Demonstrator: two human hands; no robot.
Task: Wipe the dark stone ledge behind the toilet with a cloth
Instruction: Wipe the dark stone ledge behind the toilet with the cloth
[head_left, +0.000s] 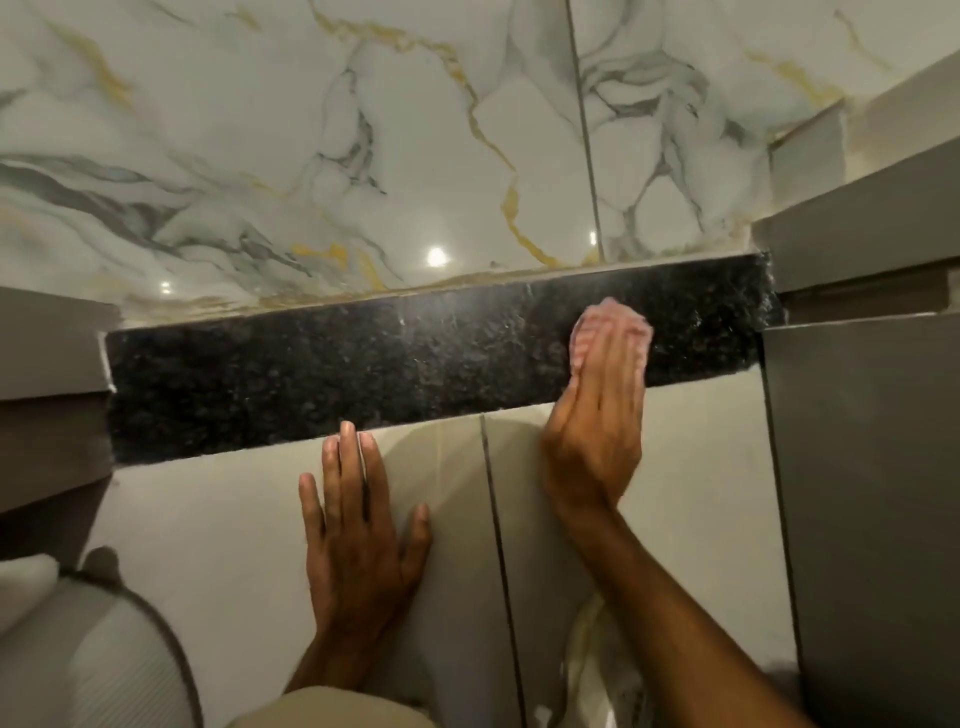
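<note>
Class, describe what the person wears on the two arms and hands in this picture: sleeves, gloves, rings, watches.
Both arms are bare to the frame edge: no sleeves show. The left hand and right hand wear no gloves, and no rings, watch or bracelet are visible.

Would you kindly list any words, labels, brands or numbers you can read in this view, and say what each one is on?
None: no readable text shows anywhere.
The dark stone ledge, the marble wall tiles, the pink cloth under the right hand and the grey tiles under the left hand all bear no print.
</note>
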